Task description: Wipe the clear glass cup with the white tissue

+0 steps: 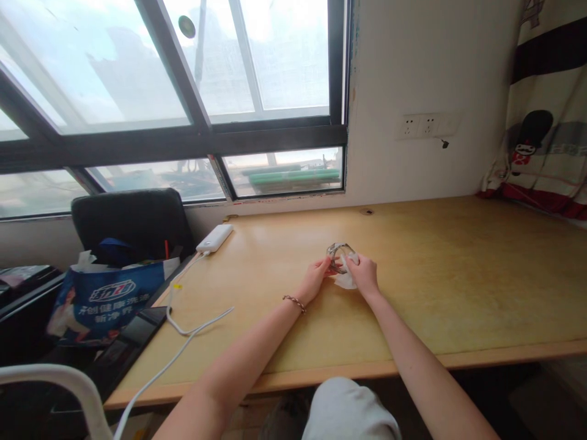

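Over the middle of the table (293,324), my left hand (318,273) is closed on the left edge of a small round, shiny see-through thing (334,249) that looks like a glass dish; its exact kind is unclear. A bracelet circles that wrist. My right hand (365,275) pinches a crumpled white tissue (347,281) and presses it against the right side of the round thing. Part of the tissue hangs below the fingers. My fingers hide the lower edge of the round thing.
A white power bank (214,238) with a white cable (190,333) lies at the table's left edge. Left of it, a blue shopping bag (110,302) sits by a black chair (132,220). A window is behind, wall sockets (419,126) and a curtain (545,122) to the right.
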Available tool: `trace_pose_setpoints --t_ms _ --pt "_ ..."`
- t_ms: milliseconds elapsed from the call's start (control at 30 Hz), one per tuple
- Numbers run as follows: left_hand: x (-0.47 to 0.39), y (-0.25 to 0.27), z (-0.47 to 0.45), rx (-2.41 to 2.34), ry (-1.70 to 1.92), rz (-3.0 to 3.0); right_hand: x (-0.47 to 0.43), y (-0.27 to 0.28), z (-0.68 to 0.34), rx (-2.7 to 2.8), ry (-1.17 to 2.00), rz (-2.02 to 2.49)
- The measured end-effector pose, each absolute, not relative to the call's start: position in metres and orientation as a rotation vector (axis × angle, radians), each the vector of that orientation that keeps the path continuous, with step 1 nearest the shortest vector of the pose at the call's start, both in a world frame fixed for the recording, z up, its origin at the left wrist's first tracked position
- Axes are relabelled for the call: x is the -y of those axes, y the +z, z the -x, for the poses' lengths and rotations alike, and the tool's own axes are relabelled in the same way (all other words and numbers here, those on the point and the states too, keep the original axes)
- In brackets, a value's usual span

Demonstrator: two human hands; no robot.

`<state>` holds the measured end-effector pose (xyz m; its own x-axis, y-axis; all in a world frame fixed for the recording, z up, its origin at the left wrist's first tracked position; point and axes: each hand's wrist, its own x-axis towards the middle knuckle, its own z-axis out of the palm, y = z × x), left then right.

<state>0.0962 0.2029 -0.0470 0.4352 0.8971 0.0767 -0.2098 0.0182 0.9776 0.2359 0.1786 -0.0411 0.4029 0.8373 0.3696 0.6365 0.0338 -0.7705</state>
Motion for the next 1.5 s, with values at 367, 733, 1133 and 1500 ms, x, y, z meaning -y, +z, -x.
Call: trace_pose_setpoints --t_ms 367,733,1133,1500 --pt "-0.207 -0.052 -0.096 -0.803 1.05 -1.316 -0.187 -0.051 -0.233 1.302 0.556 1.685" --pt "-0.194 -0.042 -0.099 -0.784 1.026 -1.475 -0.183 -0.045 -0.239 1.403 0.323 1.836" --pt "-0.196 -0.044 -0.089 -0.919 0.763 -1.47 -0.168 -0.028 -0.241 1.854 0.225 1.519" --pt "-0.191 -0.039 -0.09 -0.833 0.914 -1.622 -0.183 -0.042 -0.243 1.556 0.345 1.664"
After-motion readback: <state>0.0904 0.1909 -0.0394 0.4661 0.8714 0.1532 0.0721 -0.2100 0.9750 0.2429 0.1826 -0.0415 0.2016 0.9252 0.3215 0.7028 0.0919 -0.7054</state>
